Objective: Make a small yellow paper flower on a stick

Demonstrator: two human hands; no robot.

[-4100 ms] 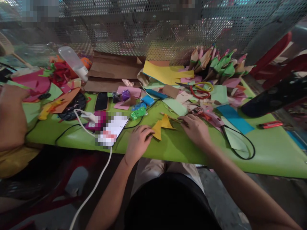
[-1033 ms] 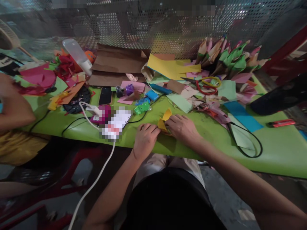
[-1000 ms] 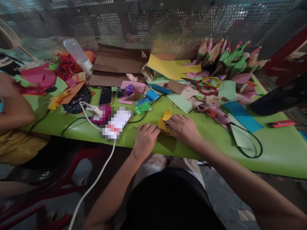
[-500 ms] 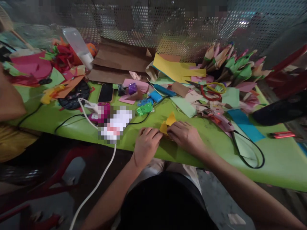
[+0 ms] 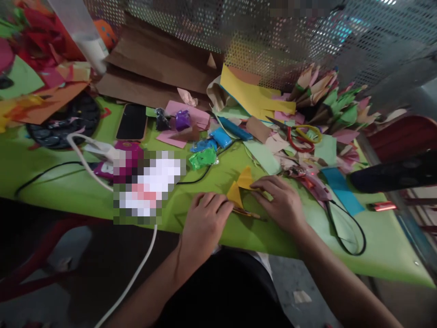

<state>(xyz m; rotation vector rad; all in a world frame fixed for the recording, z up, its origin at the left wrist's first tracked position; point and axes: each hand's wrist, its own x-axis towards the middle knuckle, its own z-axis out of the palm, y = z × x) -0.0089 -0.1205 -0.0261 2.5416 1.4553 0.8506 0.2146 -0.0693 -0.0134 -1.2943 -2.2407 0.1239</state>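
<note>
A folded piece of yellow paper point(image 5: 235, 193) stands up from the green tabletop point(image 5: 273, 239) in front of me. My left hand point(image 5: 204, 223) lies closed at its left side, with the fingertips at the paper's lower edge. From those fingers a thin stick-like thing point(image 5: 251, 213), perhaps a pencil, points right along the tabletop. My right hand point(image 5: 285, 200) pinches the right edge of the yellow paper between thumb and fingers. What lies under my left fingers is hidden.
Left of my hands are a pixelated phone-like object point(image 5: 150, 184), a dark phone point(image 5: 132, 122) and cables. Clay packets point(image 5: 204, 157), scissors point(image 5: 300, 139), a pink glue gun point(image 5: 312, 184) and paper flowers point(image 5: 337, 98) lie farther back. A dark bottle point(image 5: 392, 172) is at right.
My right hand has shifted right, away from my left hand, and the yellow paper is spread wider. The thin stick below it now shows. The camera view has moved closer and tilted.
</note>
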